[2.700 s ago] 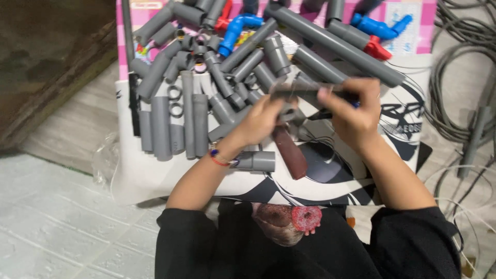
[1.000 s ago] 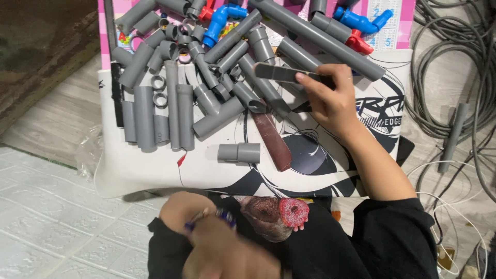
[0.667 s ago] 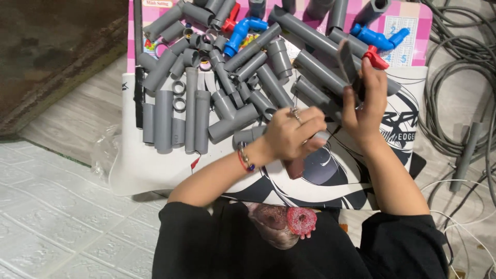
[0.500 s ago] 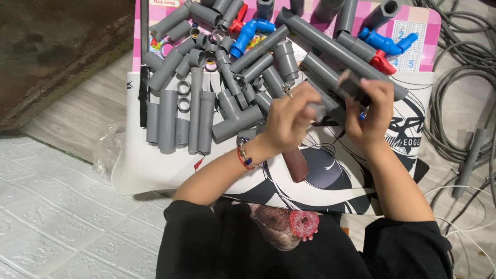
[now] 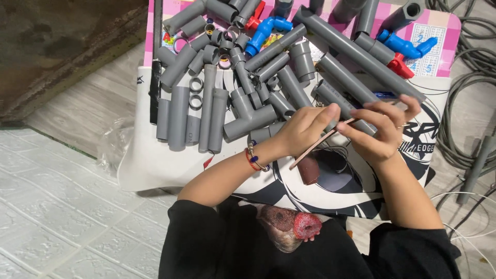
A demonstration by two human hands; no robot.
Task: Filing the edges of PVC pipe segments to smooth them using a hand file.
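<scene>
Grey pipe pieces [image 5: 217, 111] litter a white printed mat [image 5: 155, 165] on the floor. Above it, a thin brown strip [image 5: 320, 142] slants between both hands: left hand [image 5: 305, 129] pinches its middle, right hand [image 5: 380, 129] grips its upper end.

Head camera looks steeply down, close over hands [image 5: 341, 129].

This looks like a home floor used as a makeshift plumbing workbench. Grey pipe pieces [image 5: 206, 111] and blue valves [image 5: 266, 31] lie on a printed mat [image 5: 155, 165] spread over pale floor tiles [image 5: 57, 217]. Coiled cables [image 5: 465, 98] lie beyond the mat's right edge.
</scene>
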